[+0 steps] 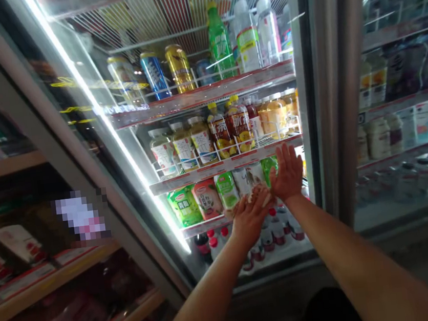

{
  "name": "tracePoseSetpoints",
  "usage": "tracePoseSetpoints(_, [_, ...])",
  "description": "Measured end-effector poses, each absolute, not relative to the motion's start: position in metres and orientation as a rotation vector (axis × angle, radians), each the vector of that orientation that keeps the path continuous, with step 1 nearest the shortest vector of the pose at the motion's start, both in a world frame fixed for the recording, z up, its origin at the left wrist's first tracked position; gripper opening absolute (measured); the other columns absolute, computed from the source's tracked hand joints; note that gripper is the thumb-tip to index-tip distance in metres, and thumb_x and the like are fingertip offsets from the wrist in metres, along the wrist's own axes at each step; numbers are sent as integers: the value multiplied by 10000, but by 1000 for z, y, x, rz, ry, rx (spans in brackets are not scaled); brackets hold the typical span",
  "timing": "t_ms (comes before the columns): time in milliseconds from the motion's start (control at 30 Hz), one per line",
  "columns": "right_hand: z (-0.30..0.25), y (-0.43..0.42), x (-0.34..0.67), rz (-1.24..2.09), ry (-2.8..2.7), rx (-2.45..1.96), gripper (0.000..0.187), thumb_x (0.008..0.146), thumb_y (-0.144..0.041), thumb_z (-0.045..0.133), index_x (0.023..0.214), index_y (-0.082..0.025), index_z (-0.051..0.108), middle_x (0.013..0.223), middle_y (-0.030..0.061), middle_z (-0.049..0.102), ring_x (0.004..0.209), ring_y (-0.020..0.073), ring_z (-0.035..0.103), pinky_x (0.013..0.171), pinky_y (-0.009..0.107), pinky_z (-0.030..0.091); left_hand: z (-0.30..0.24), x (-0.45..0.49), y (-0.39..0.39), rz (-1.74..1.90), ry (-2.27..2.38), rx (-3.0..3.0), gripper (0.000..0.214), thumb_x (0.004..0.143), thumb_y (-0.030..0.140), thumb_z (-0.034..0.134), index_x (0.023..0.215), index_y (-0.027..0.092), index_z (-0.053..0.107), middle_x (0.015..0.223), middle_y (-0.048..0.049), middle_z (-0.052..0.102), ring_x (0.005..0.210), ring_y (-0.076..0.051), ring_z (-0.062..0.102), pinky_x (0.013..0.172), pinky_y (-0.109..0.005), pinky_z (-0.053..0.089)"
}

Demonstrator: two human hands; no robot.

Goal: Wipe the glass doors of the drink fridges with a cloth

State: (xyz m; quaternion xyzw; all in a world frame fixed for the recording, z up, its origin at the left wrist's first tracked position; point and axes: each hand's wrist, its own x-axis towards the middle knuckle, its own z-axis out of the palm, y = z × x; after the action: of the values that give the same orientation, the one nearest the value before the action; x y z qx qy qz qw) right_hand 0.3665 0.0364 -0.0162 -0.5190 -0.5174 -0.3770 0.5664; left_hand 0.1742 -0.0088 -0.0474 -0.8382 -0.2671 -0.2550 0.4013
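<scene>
Both my hands reach into an open drinks fridge at its third shelf. My left hand has its fingers stretched out flat, palm down, and touches the front of the cartons and bottles there. My right hand is raised with fingers spread and palm toward the shelf, close to a green bottle. Neither hand holds anything. Green, pink and white drink cartons stand in a row just left of my left hand.
The open glass door swings out to the left. Upper shelves carry cans, bottles and tea drinks. Red-capped bottles fill the bottom shelf. A second, closed fridge stands right; wooden shelves stand left.
</scene>
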Motion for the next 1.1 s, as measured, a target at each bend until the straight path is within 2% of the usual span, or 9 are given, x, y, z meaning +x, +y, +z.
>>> tracePoseSetpoints(133, [-18, 37, 367, -856, -1225, -1224, 658, 955, -340, 410, 1573, -155, 281, 1600, 144, 360, 1540, 255, 235, 1247, 494, 198, -35, 163, -8, -672, -721, -2094, 593, 927, 168, 525, 1481, 368, 451, 1598, 11, 372, 1540, -203, 233, 1277, -462, 123])
tracePoseSetpoints(267, [-17, 36, 367, -889, -1217, -1221, 657, 962, -340, 405, 1575, -145, 272, 1592, 150, 373, 1539, 259, 240, 1245, 489, 205, -38, 148, -12, -739, -754, -2047, 586, 922, 164, 538, 1478, 334, 467, 1590, -11, 388, 1547, -228, 210, 1278, -460, 63])
tracePoseSetpoints(467, [-16, 34, 367, -883, -1222, -1246, 663, 963, -351, 392, 1582, -151, 259, 1598, 150, 360, 1533, 273, 256, 1237, 497, 214, -53, 103, -13, -645, -560, -2096, 532, 924, 152, 542, 1402, 386, 540, 1529, 35, 484, 1491, -170, 349, 1280, -403, 86])
tracePoseSetpoints(667, [-16, 34, 367, -915, -1206, -1203, 669, 964, -335, 412, 1585, -151, 246, 1592, 147, 374, 1536, 265, 247, 1233, 477, 220, -30, 61, -19, -840, -928, -1907, 593, 874, 64, 515, 1400, 332, 567, 1572, -48, 415, 1548, -244, 194, 1266, -473, 158])
tracePoseSetpoints(867, [-17, 35, 367, -940, -1195, -1197, 657, 954, -322, 407, 1570, -136, 277, 1579, 157, 391, 1522, 280, 278, 1216, 484, 246, -54, 24, -26, -751, -852, -1954, 621, 844, 51, 539, 1394, 338, 568, 1531, -30, 479, 1546, -207, 182, 1283, -437, 131])
tracePoseSetpoints(967, [-18, 34, 367, -945, -1195, -1231, 656, 952, -326, 406, 1566, -129, 284, 1581, 163, 385, 1520, 282, 285, 1221, 480, 244, -46, 8, -24, -819, -933, -1891, 614, 859, 19, 498, 1393, 310, 575, 1568, -52, 424, 1552, -214, 163, 1281, -450, 136])
tracePoseSetpoints(1100, [-17, 33, 367, -943, -1194, -1229, 661, 954, -329, 414, 1568, -124, 281, 1586, 162, 379, 1526, 280, 272, 1229, 471, 231, -56, -3, -29, -919, -1053, -1764, 620, 878, 2, 471, 1435, 267, 534, 1636, -96, 276, 1557, -259, 133, 1265, -499, 194])
